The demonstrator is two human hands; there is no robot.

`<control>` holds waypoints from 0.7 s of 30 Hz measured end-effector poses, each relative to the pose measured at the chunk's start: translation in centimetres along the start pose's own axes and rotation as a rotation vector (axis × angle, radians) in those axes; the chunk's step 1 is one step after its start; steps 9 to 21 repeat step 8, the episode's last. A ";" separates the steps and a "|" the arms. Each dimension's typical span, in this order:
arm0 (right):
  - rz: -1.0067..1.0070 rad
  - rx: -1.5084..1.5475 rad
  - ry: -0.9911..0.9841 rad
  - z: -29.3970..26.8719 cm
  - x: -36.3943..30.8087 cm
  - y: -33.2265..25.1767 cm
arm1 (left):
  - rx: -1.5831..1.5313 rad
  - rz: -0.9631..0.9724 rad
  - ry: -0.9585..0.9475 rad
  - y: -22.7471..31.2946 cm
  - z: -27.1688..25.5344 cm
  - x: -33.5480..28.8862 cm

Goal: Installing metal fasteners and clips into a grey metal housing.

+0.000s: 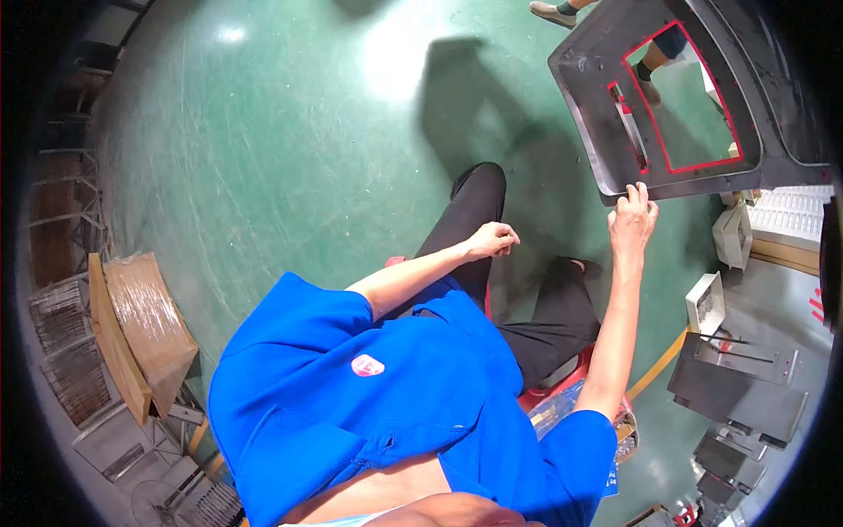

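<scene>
At the upper right a large dark grey moulded panel [606,57] stands tilted. It has a rectangular opening edged in red and a narrow slot with red ends. My right hand [632,221] is at the panel's lower left corner, its fingers bent over the edge. How firmly it grips cannot be made out. My left hand [493,240] is apart from the panel, above my thigh, with the fingers curled in. Whatever it may hold is hidden.
I sit on a red stool [575,373] over a green floor [290,132]. Another person's shoe [553,14] shows beyond the panel. White trays [705,303] and dark panels [733,386] lie at right. A wrapped cardboard stack [149,325] and racks [61,220] stand left.
</scene>
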State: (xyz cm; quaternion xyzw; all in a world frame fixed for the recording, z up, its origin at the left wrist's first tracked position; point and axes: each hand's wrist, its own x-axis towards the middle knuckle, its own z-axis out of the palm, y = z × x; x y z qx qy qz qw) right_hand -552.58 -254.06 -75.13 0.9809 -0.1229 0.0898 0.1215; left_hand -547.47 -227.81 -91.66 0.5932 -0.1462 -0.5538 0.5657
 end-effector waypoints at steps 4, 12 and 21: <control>0.019 0.002 -0.024 0.2 -0.2 1.4 | -0.018 0.016 0.000 0.3 -0.2 -0.3; 0.074 -0.066 -0.106 0.0 -0.2 2.3 | -0.067 0.019 0.005 0.5 -0.5 -0.1; 0.074 -0.066 -0.106 0.0 -0.2 2.3 | -0.067 0.019 0.005 0.5 -0.5 -0.1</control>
